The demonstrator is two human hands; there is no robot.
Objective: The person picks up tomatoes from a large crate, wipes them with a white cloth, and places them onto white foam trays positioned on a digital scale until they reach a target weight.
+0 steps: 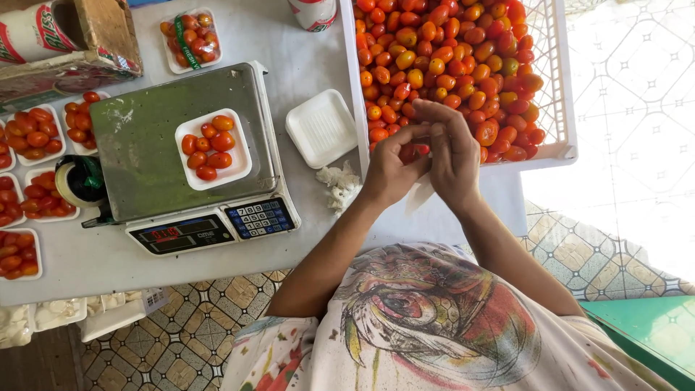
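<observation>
Two hands are meeting at the crate's [557,108] near rim | our left hand [391,168] is pinching a small red tomato [415,150], lying at two o'clock from its palm | our right hand [452,156], fingers straight and together, is touching at three o'clock | scale tray [239,156] at nine o'clock.

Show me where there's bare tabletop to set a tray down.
Bare patches: the strip in front of the scale, along the table's near edge, and the stretch between the empty tray and the wrapped tray. Crowded: the left edge, packed with filled trays, and by the tomato crate, where both hands work.
</observation>
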